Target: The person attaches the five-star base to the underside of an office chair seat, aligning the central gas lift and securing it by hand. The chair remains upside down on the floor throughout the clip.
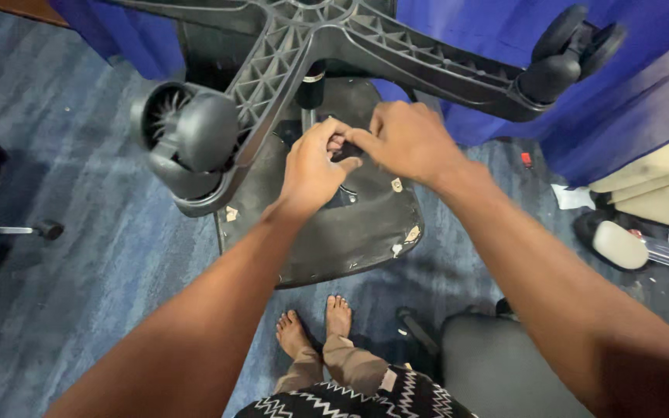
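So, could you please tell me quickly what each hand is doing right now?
Left hand: fingers pinched shut on a small part under the overturned chair seat.
Right hand: curled closed over the same spot; what it grips cannot be told.

Both my arms stretch forward and down, bare from the shoulder side of the frame to the wrists, converging so that my hands meet in the middle. My left hand (pixel 313 166) has its back turned up toward me, wrist slightly bent, fingers curled inward with the thumb pressed near the fingertips in a pinch. My right hand (pixel 408 139) comes in from the right, back also facing up, knuckles raised, its index finger and thumb reaching left to touch the fingertips of my left hand. The two hands are in contact at the fingers. Below, my bare feet (pixel 315 329) stand side by side.
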